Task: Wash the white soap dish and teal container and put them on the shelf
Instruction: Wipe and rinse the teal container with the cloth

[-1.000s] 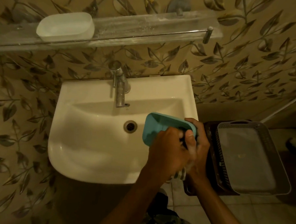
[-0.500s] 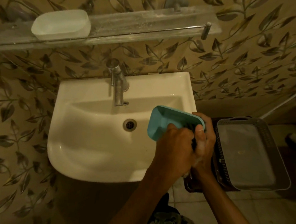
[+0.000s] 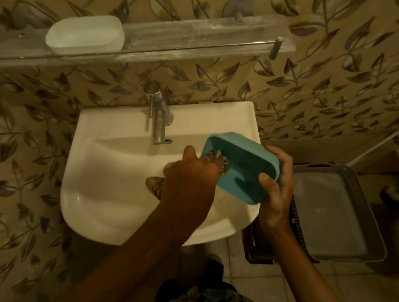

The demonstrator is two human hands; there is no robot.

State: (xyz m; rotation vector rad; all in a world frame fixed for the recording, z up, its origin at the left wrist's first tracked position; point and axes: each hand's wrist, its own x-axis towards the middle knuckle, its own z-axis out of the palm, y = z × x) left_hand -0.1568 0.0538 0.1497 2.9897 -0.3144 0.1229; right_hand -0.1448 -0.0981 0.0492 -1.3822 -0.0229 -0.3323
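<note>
Currently, at upper left of the frame, the white soap dish [image 3: 85,34] rests on the shelf [image 3: 204,39]: that half looks done. At centre, my left hand [image 3: 191,179] grips a scrubbing cloth [image 3: 218,163], now moved to the teal container [image 3: 240,169] near end. At right of centre, my right hand [image 3: 275,189] clasps the container, tilted steeper than before, over the sink [image 3: 109,166].

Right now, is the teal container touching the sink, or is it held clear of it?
Cannot tell. In the head view the right hand grips the teal container over the sink, but its lower edge overlaps the basin rim, so no gap shows.
</note>
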